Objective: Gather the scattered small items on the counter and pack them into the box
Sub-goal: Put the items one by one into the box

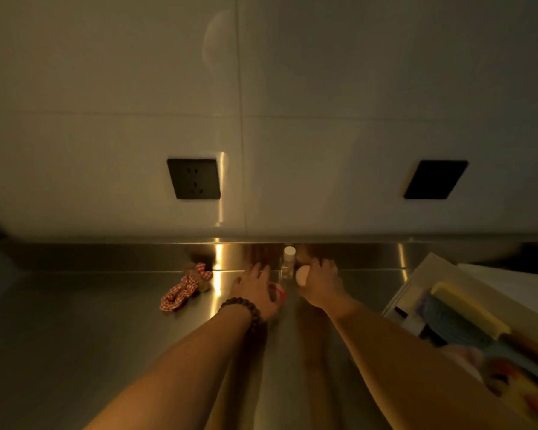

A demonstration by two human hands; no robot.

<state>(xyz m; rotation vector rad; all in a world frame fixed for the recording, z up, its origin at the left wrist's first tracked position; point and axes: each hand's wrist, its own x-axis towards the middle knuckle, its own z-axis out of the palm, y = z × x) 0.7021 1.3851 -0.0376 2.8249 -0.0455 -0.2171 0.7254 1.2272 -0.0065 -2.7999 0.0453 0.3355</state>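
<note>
While the right hand [319, 283] grips a white-capped bottle [303, 275] on the steel desk [75, 352], the left hand [255, 290], fingers spread, reaches over a red-and-white item [278, 294]; the box [423, 274] sits right.

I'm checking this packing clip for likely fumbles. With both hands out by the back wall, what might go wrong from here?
1. The small bottle stands upright right between the two hands; either could knock it over.
2. The right hand grips a pale round thing, so taking more risks a drop.
3. The box already looks crowded.
</note>
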